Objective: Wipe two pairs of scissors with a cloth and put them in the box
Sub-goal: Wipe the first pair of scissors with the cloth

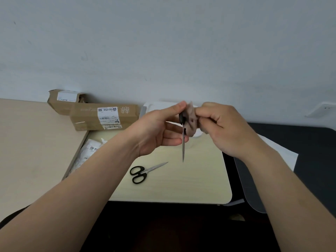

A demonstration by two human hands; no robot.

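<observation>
My left hand (160, 130) pinches black-handled steel scissors (183, 148), blades down; my right hand (223, 128) grips a pinkish cloth (191, 122) against them. A second pair (143, 171) lies on the pale worktop (190, 179).

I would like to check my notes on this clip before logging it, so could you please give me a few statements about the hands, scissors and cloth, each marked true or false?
1. The left hand holds a pair of black-handled scissors with steel blades pointing down. True.
2. The right hand holds a pinkish cloth against those scissors near the handle. True.
3. The second pair of black-handled scissors lies inside a box. False: it lies on the pale yellow tabletop.
4. The brown cardboard boxes stand right of the hands. False: they stand at the left, by the wall.
</observation>
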